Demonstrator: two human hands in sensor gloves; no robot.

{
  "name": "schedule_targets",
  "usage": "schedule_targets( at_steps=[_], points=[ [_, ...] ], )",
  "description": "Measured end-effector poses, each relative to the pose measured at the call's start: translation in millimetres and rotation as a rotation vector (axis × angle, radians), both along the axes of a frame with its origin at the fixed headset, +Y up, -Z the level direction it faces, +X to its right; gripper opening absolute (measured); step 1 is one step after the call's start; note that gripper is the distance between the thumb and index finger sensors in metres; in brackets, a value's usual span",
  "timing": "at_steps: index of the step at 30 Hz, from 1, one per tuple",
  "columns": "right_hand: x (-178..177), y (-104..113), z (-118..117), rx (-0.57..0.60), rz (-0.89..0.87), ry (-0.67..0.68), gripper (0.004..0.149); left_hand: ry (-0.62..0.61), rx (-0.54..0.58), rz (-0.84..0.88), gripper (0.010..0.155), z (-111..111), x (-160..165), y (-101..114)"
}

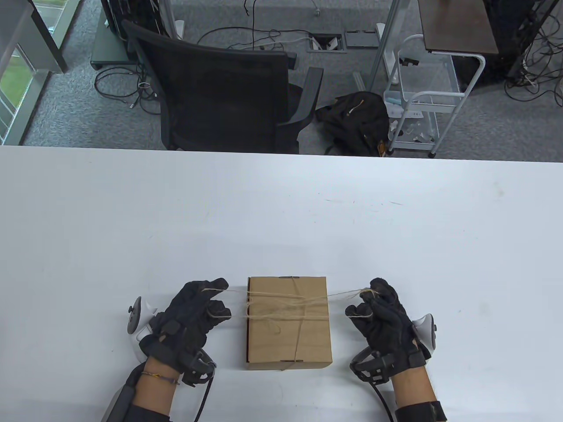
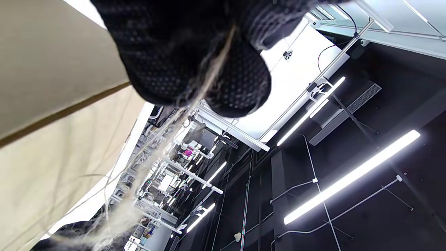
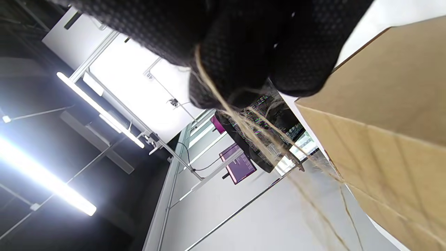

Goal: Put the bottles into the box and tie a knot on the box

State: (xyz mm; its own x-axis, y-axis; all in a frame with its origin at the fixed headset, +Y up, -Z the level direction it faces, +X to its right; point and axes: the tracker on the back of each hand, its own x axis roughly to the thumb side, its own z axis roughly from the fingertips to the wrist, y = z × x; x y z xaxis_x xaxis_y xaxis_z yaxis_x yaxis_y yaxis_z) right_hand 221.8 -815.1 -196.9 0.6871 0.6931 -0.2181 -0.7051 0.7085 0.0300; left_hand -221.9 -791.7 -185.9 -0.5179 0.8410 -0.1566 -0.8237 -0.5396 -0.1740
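A closed brown cardboard box (image 1: pixel 288 334) sits near the table's front edge, wrapped with thin jute twine (image 1: pixel 281 303) that crosses its lid. My left hand (image 1: pixel 200 310) is just left of the box, fingers curled round one twine end (image 2: pixel 212 75). My right hand (image 1: pixel 378 310) is just right of the box and pinches the other twine end (image 3: pixel 205 75). The twine runs taut from each hand to the box top (image 3: pixel 390 104). The box side (image 2: pixel 48 115) fills the left of the left wrist view. No bottles are visible.
The white table (image 1: pixel 281 211) stretches wide beyond the box. Past its far edge stand a black office chair (image 1: pixel 220 88), a black bag (image 1: pixel 356 118) on the floor and a white wire cart (image 1: pixel 418 105).
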Motion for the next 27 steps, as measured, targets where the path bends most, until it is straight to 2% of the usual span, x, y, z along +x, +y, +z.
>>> schedule_targets(
  at_steps=[3,5,6,8,10,12,14,17,19,22,24,27],
  points=[
    [1.2,0.8,-1.4,0.013,-0.022,0.041,0.049,-0.009,-0.033,-0.003,0.049,-0.7,-2.8,-0.2],
    [5.3,1.8,-2.3,-0.012,0.047,0.064,0.050,-0.002,-0.047,-0.053,0.048,-1.9,-7.5,-0.3],
    [7.7,2.4,-2.8,0.002,0.082,0.061,0.050,-0.015,-0.096,-0.112,0.048,-1.1,-10.7,0.9],
    [12.7,4.4,-3.6,0.003,0.131,0.044,0.049,-0.019,-0.075,-0.195,0.048,-2.8,-17.5,1.7],
    [20.2,8.5,-4.7,-0.023,0.156,0.044,0.051,-0.018,-0.107,-0.294,0.049,-3.4,-25.1,6.5],
    [30.8,12.6,-6.1,-0.003,0.312,0.027,0.054,-0.009,-0.075,-0.458,0.051,-5.7,-34.4,14.1],
    [42.2,19.9,-6.6,-0.005,0.539,0.011,0.057,-0.010,-0.046,-0.622,0.055,-7.1,-42.4,20.7],
    [51.4,36.7,-6.5,0.044,0.917,-0.074,0.061,0.052,0.020,-0.978,0.060,-7.2,-48.3,31.7],
    [48.6,46.2,-5.3,0.124,1.094,-0.122,0.063,0.083,0.075,-1.192,0.066,-7.0,-44.8,35.1],
    [37.1,58.9,-0.6,0.182,1.329,-0.182,0.065,-0.011,0.067,-1.248,0.096,-6.3,-35.9,31.5],
    [24.2,70.1,3.7,0.295,1.485,-0.185,0.068,-0.009,0.043,-1.203,0.101,-3.6,-30.1,29.4],
    [2.6,87.8,12.5,0.527,1.599,-0.224,0.066,0.004,0.102,-1.202,0.109,1.3,-20.3,38.7]
  ],
)
